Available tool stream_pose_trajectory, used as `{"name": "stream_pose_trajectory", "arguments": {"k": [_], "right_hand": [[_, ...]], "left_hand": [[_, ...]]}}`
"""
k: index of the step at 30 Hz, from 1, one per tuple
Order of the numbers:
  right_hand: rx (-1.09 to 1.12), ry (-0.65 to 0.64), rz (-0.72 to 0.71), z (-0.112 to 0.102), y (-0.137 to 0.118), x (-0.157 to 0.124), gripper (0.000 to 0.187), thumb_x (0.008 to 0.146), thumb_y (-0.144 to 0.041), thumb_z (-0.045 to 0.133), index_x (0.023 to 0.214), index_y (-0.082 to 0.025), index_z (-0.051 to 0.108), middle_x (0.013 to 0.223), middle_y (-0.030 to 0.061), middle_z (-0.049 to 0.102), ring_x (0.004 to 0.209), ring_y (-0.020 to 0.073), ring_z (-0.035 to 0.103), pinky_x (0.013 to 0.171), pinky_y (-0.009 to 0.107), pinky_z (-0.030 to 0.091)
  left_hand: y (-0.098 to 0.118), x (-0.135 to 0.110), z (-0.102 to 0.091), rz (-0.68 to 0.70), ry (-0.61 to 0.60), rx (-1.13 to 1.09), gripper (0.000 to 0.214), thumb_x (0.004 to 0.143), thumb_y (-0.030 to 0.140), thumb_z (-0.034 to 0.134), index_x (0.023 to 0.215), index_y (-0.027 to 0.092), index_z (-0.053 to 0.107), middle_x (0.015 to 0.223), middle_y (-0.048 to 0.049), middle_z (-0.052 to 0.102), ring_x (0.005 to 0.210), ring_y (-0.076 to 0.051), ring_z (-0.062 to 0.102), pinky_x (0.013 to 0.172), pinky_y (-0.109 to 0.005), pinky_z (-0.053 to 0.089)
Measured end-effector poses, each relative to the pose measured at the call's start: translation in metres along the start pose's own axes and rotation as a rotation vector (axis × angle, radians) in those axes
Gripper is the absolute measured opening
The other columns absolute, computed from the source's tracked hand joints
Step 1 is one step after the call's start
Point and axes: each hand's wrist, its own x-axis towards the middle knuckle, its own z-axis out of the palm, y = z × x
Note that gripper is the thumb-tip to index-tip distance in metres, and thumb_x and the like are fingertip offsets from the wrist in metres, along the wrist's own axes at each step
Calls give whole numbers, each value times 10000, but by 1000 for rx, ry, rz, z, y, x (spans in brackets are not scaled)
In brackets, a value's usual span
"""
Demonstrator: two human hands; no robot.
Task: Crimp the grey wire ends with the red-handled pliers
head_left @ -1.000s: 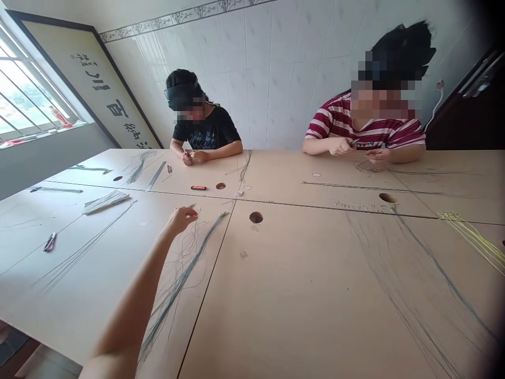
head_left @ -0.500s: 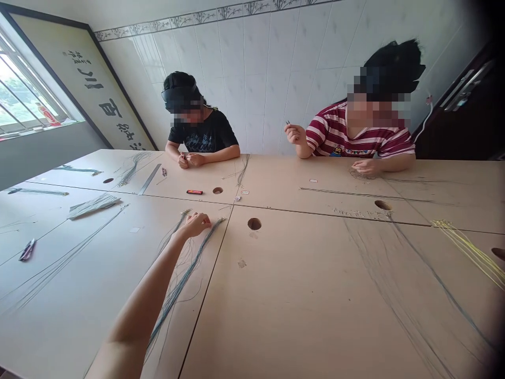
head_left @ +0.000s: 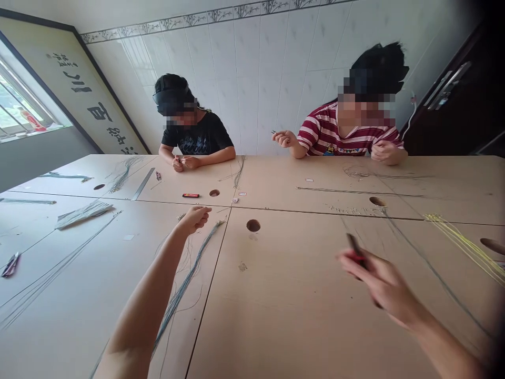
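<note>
My left hand (head_left: 194,218) reaches far out over the beige table (head_left: 292,295), fingers pinched at the far end of a bundle of thin grey-blue wires (head_left: 185,281) that runs back along my arm. What the pinch holds is too small to make out. My right hand (head_left: 379,281) hovers over the table at the right, closed on a small dark tool with red handles (head_left: 355,248).
Two people sit across the table, one in a black shirt (head_left: 197,138), one in a striped shirt (head_left: 335,131), each handling small parts. Round holes (head_left: 253,225) pierce the tabletop. More wire bundles (head_left: 461,239), a metal ruler (head_left: 142,183) and a small red item (head_left: 190,195) lie about.
My right hand has come into view at the right, holding the tool. My left hand stays pinched at the wire ends. The person in stripes has lowered a raised hand slightly.
</note>
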Motion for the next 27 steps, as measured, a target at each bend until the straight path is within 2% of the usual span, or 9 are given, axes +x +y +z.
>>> {"name": "stream_pose_trajectory", "arguments": {"k": [2, 3, 5, 7, 10, 13, 17, 21, 27], "right_hand": [[216, -336, -57, 46, -22, 14, 218, 740, -406, 757, 706, -230, 632, 638, 13, 511, 600, 138, 449, 554, 285, 367], [332, -466, 8, 72, -34, 23, 229, 734, -383, 764, 701, -212, 616, 642, 3, 512, 595, 125, 437, 552, 272, 358], [398, -573, 72, 122, -53, 43, 252, 756, -389, 741, 694, -187, 603, 614, -7, 517, 569, 111, 450, 529, 254, 358], [434, -633, 152, 164, -62, 61, 215, 831, -367, 670, 781, -161, 631, 633, -6, 534, 577, 106, 492, 541, 242, 401], [450, -669, 294, 204, -60, 80, 233, 925, -344, 571, 997, -127, 615, 871, 26, 619, 710, 113, 586, 644, 268, 509], [437, -658, 406, 227, -52, 90, 298, 935, -344, 566, 1153, -141, 579, 1105, 71, 616, 912, 167, 625, 774, 354, 550], [423, -625, 500, 243, -44, 95, 331, 932, -339, 572, 1205, -153, 565, 1186, 87, 595, 997, 196, 616, 837, 397, 542], [432, -607, 528, 247, -43, 98, 338, 930, -340, 574, 1211, -153, 562, 1196, 89, 592, 1010, 201, 613, 847, 405, 539], [448, -601, 538, 243, -42, 102, 336, 931, -340, 572, 1211, -153, 563, 1195, 89, 592, 1007, 200, 613, 844, 403, 540]], "left_hand": [[9, -1, 3, 15, 23, -61, 354, 921, 338, 573, 1218, 147, 562, 1199, -105, 599, 1010, -221, 619, 842, -427, 541], [14, -1, 3, 24, 33, -85, 353, 922, 339, 572, 1218, 147, 562, 1196, -105, 599, 1006, -219, 620, 839, -424, 542], [24, -2, 1, 43, 53, -116, 344, 924, 340, 569, 1207, 145, 566, 1174, -100, 607, 979, -210, 626, 818, -409, 549], [31, -5, -4, 58, 66, -126, 321, 926, 340, 566, 1177, 139, 575, 1115, -89, 623, 912, -187, 636, 765, -372, 558], [35, -11, -10, 65, 76, -99, 266, 933, 340, 557, 1083, 125, 595, 948, -49, 635, 728, -126, 615, 621, -277, 540], [27, -16, -12, 40, 78, -33, 215, 929, 328, 566, 943, 117, 602, 754, 10, 587, 542, -67, 514, 482, -198, 449], [11, -22, -5, 49, 133, 42, 209, 883, 291, 614, 764, 125, 568, 563, 71, 463, 409, -36, 342, 388, -172, 282], [3, -25, 8, 191, 249, 43, 171, 832, 308, 584, 747, 164, 552, 490, 85, 403, 393, -52, 286, 401, -202, 212], [1, -20, 22, 310, 291, 67, 147, 742, 329, 588, 717, 194, 537, 430, 100, 352, 392, -71, 260, 428, -214, 193]]}}
